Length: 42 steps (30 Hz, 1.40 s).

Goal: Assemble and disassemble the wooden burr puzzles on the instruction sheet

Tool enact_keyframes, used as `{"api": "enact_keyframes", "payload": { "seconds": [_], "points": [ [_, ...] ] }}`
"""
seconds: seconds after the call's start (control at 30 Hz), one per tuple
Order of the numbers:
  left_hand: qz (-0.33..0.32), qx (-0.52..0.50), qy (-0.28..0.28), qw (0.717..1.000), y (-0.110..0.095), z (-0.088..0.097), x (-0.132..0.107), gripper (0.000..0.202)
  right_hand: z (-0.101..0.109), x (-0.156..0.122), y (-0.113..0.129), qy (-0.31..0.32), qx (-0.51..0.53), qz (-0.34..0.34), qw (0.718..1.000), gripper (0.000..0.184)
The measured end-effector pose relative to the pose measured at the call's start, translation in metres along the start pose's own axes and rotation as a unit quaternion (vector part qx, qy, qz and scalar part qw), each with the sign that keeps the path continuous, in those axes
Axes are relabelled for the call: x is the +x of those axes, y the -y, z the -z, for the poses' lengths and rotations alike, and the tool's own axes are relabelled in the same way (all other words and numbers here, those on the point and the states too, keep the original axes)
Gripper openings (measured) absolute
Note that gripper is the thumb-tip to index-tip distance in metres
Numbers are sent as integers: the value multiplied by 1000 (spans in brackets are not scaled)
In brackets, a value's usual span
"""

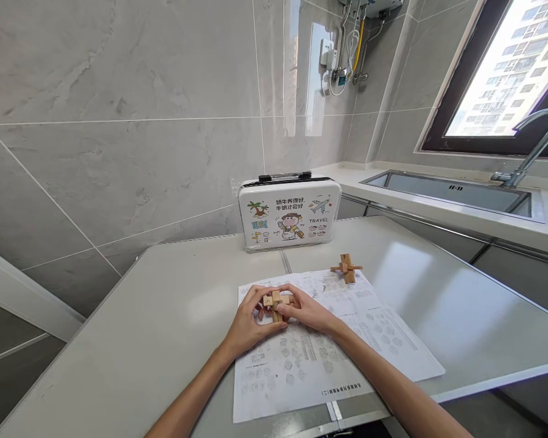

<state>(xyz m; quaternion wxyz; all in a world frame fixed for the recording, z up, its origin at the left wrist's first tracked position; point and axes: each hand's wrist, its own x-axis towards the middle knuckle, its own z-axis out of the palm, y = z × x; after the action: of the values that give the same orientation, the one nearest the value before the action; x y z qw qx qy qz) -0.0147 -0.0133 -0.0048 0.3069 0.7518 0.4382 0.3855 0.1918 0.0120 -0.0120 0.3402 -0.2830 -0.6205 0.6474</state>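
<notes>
Both my hands meet over a printed instruction sheet (329,353) on the white table. My left hand (249,322) and my right hand (308,309) are closed from either side around a small wooden interlocking puzzle (276,302), whose light bars cross each other between my fingertips. A second wooden cross puzzle (346,268) stands by itself on the sheet's far right corner, apart from both hands.
A white tin case (287,213) with cartoon travel pictures stands upright at the table's back edge against the grey tiled wall. To the right lie a steel sink (456,191) with a curved tap (532,143) under a window. The table's front edge (484,383) runs near my right forearm.
</notes>
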Motion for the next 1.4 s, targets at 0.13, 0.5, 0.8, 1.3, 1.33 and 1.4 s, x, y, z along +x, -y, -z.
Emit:
{"api": "enact_keyframes", "payload": {
  "seconds": [0.13, 0.5, 0.8, 1.3, 1.33, 1.4],
  "points": [
    [36, -16, -9, 999, -1, -1, 1, 68, -1, 3, -6, -6, 9, 15, 1000, 64],
    [92, -70, -16, 993, 2, 0, 2, 73, 1, 7, -19, -81, -122, 68, 987, 53],
    [63, -81, 6, 995, 1, -1, 1, 69, 1, 10, -17, -42, -31, 18, 998, 59],
    [137, -93, -30, 986, 16, -6, 2, 54, 42, 22, -31, -288, 320, 12, 902, 40],
    [139, -91, -29, 986, 16, -6, 2, 53, 45, 23, -34, -307, 325, 22, 894, 39],
    [142, -85, -25, 986, 16, -5, 2, 51, 51, 23, -40, -337, 323, 38, 884, 38]
  ]
}}
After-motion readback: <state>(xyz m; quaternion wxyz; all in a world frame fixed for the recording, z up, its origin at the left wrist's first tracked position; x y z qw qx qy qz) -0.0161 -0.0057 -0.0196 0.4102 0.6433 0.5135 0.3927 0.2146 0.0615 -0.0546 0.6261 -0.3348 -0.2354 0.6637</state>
